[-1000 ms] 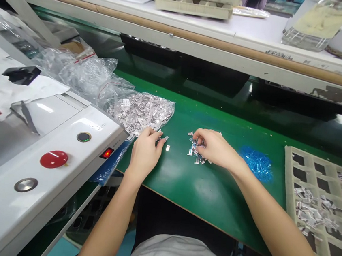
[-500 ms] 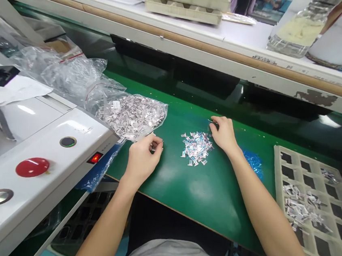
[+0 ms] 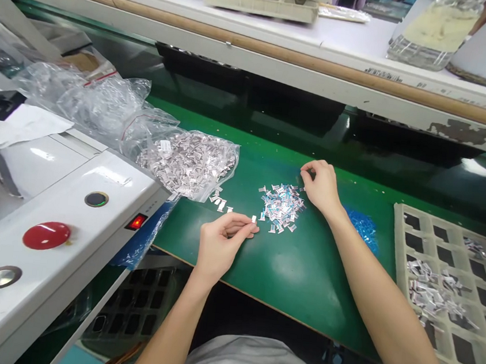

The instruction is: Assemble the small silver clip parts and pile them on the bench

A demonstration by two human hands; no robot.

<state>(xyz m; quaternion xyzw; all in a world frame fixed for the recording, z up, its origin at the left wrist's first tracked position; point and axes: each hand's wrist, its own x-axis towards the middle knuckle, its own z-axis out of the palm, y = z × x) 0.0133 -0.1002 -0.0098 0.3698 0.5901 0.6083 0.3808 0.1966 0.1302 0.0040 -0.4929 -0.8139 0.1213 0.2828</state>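
Note:
A small white piece (image 3: 253, 219) is pinched between the thumb and fingertips of my left hand (image 3: 226, 241), low over the green table (image 3: 284, 285). My right hand (image 3: 321, 184) is closed in a pinch at the upper right edge of a pile of small white and blue pieces (image 3: 282, 207); what its fingertips hold is too small to make out. Left of the pile, a clear plastic bag (image 3: 188, 162) full of small silvery pieces lies on the table, with a few loose pieces (image 3: 219, 200) beside its opening.
Blue scraps (image 3: 362, 230) lie beside my right forearm. At the right stands a compartment tray (image 3: 403, 245) partly filled with pieces. A white machine (image 3: 70, 210) with a red button occupies the left. A raised shelf (image 3: 283, 47) with trays and a glass jar (image 3: 434, 37) crosses the back.
My left hand has moved right and down from the bag toward the pile, uncovering loose pieces by the bag. My right hand has shifted only slightly, now nearer the pile's edge.

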